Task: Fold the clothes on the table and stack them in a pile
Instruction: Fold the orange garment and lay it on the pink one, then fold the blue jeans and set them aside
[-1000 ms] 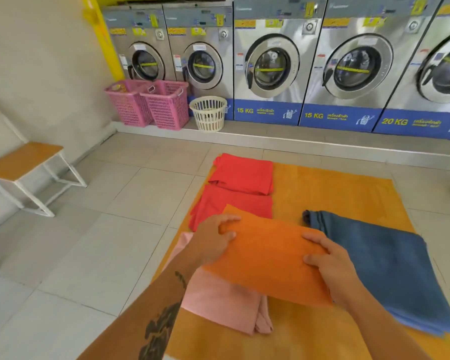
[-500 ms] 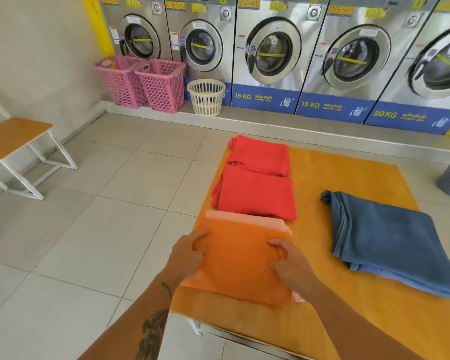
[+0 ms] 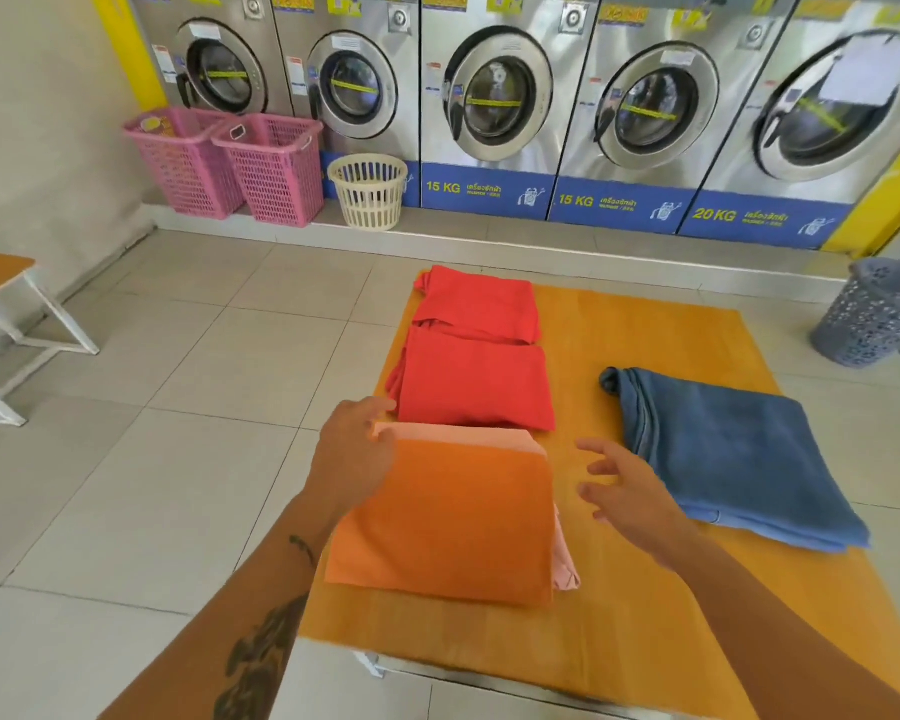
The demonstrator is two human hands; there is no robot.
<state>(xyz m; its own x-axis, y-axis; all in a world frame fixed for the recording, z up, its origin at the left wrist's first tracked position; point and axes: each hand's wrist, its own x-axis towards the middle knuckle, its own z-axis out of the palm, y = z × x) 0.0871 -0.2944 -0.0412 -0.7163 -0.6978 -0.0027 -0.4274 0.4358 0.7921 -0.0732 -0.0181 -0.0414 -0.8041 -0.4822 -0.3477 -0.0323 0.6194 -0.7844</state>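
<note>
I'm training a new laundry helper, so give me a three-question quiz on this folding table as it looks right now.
1. True or false: the orange cloth lies on top of a pink cloth.
2. How many red pieces are on the table?
3. The blue cloth sits nearest which hand: A) left hand B) right hand?

Key: 1 true; 2 two; 3 B

Laundromat: row of steel front-load washers (image 3: 494, 96) along back wall, pale tile floor (image 3: 188, 387), 2 pink baskets (image 3: 230, 163), cream basket (image 3: 369, 192), grey bin (image 3: 868, 314) at rt, bench (image 3: 1, 324) at left.
</note>
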